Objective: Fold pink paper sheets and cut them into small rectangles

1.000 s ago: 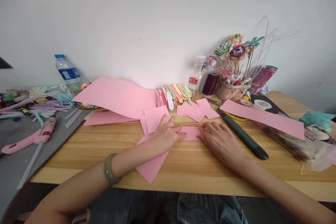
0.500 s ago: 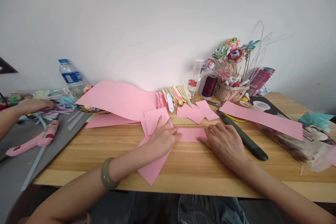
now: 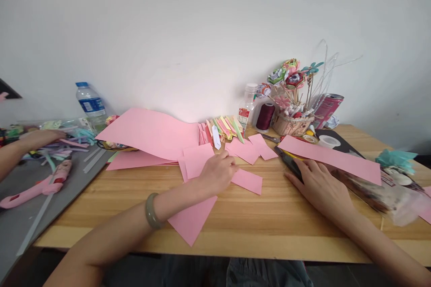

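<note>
My left hand is closed on the left end of a small pink strip, which tilts down to the right over the wooden table. My right hand lies with its fingers and thumb around the dark green cutter, covering most of its body. Under my left forearm sits a larger pink sheet. Pink squares overlap just left of my left hand. More cut pink pieces rest behind the strip. A long pink strip lies beyond my right hand.
Large pink sheets, folded paper strips, a glass bottle, a thread spool and a flower basket stand along the wall. At left, another person's hand is near a pink glue gun.
My left hand has lifted the small strip's left end, turning it askew. My right hand has left the strip and moved right onto the cutter. The view has shifted slightly.
</note>
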A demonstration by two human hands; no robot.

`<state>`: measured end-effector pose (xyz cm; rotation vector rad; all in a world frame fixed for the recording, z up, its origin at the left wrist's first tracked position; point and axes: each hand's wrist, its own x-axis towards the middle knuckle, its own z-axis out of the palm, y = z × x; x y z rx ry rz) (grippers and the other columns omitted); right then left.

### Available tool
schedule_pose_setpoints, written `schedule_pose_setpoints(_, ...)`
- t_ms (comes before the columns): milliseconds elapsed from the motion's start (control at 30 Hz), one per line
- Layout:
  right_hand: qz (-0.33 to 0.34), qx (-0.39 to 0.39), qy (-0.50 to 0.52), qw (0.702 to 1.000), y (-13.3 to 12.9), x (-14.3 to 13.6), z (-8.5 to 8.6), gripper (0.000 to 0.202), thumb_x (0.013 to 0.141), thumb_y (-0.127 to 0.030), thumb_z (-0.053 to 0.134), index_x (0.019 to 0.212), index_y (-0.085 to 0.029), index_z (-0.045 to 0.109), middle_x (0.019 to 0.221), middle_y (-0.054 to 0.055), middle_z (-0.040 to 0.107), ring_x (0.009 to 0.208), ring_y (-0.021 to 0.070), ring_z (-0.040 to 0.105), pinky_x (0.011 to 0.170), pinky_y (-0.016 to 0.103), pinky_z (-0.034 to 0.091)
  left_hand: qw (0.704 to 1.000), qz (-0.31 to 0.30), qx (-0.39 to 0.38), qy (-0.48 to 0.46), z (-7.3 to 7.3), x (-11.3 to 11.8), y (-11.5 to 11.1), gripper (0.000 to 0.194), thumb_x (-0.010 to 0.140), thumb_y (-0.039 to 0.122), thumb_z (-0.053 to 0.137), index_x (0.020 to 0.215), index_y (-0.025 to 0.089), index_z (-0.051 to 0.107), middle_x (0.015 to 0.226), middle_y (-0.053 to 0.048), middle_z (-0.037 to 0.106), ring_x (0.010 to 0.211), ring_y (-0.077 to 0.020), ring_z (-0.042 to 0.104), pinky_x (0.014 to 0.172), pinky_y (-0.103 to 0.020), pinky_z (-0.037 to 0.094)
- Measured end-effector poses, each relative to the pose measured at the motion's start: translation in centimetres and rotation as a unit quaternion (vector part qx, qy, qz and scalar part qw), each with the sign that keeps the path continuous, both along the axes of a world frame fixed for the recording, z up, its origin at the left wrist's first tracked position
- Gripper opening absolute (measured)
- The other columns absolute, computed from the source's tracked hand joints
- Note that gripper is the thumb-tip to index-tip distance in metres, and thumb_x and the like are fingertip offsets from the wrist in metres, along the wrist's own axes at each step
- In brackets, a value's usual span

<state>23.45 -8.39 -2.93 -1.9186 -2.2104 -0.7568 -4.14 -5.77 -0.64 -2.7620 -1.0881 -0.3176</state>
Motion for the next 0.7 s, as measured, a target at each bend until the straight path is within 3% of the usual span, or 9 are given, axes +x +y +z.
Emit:
schedule_pose_setpoints(67, 0.006, -0.006, 0.012, 1.0, 0.6, 0.4, -0.4, 0.039, 0.089, -0.039, 0.038, 0.108, -0.009, 0.055, 0.096, 0.014, 0.059, 0.092, 0.0277, 0.055, 0.068, 0.036, 0.046, 1.0, 0.025, -0.012, -0.007, -0.1, 1.2, -1.1, 0.023, 0.086, 0.011, 0.041, 0.097, 0.015, 0.061, 0.089, -0.008, 0.059, 0.09, -0.0213, 0.049, 0.069, -0.03, 0.045)
schedule_pose_setpoints(167, 0.024, -0.015, 0.019, 0.999, 0.8, 1.0, -0.6, 0.036, 0.09, -0.033, 0.036, 0.109, -0.008, 0.054, 0.098, 0.016, 0.058, 0.087, 0.0268, 0.057, 0.07, 0.037, 0.046, 0.999, 0.004, -0.049, -0.001, -0.6, 1.7, -1.8, 0.024, 0.088, 0.015, 0.039, 0.102, 0.017, 0.058, 0.096, -0.008, 0.057, 0.09, -0.0213, 0.05, 0.069, -0.03, 0.045)
schedule_pose_setpoints(333, 0.081, -0.017, 0.055, 0.995, -0.8, 1.6, 0.5, 0.044, 0.092, -0.036, 0.028, 0.123, -0.009, 0.044, 0.106, 0.017, 0.054, 0.076, 0.0238, 0.06, 0.054, 0.032, 0.047, 0.981, -0.073, -0.166, -0.066, -1.6, 0.2, 0.6, 0.039, 0.084, 0.003, 0.039, 0.105, 0.026, 0.062, 0.12, 0.0, 0.054, 0.11, -0.0163, 0.049, 0.09, -0.027, 0.041)
schedule_pose_setpoints(433, 0.163, -0.031, 0.111, 0.98, -2.3, 1.5, 1.2, 0.045, 0.092, -0.037, 0.028, 0.128, -0.012, 0.04, 0.106, 0.014, 0.054, 0.08, 0.0213, 0.061, 0.058, 0.029, 0.049, 0.965, -0.079, -0.228, -0.101, -1.8, -0.4, 2.1, 0.046, 0.079, -0.005, 0.038, 0.103, 0.023, 0.066, 0.128, -0.001, 0.051, 0.118, -0.0138, 0.047, 0.098, -0.025, 0.036)
schedule_pose_setpoints(567, 0.238, -0.122, 0.188, 0.945, -5.2, 0.5, 1.3, 0.044, 0.091, -0.036, 0.035, 0.133, -0.025, 0.037, 0.107, 0.009, 0.055, 0.081, 0.0163, 0.063, 0.065, 0.025, 0.05, 0.958, -0.093, -0.235, -0.134, -1.6, -0.2, 2.5, 0.041, 0.077, -0.004, 0.044, 0.099, 0.021, 0.068, 0.125, -0.002, 0.054, 0.116, -0.0129, 0.049, 0.1, -0.024, 0.035)
schedule_pose_setpoints(700, 0.216, -0.245, 0.217, 0.92, -7.8, -0.8, 1.3, 0.043, 0.091, -0.03, 0.034, 0.134, -0.037, 0.036, 0.109, 0.006, 0.056, 0.07, 0.013, 0.065, 0.059, 0.022, 0.051, 0.959, -0.088, -0.222, -0.154, -1.6, -0.2, 2.1, 0.036, 0.077, 0.0, 0.047, 0.097, 0.021, 0.069, 0.124, -0.002, 0.056, 0.113, -0.0126, 0.051, 0.1, -0.025, 0.036)
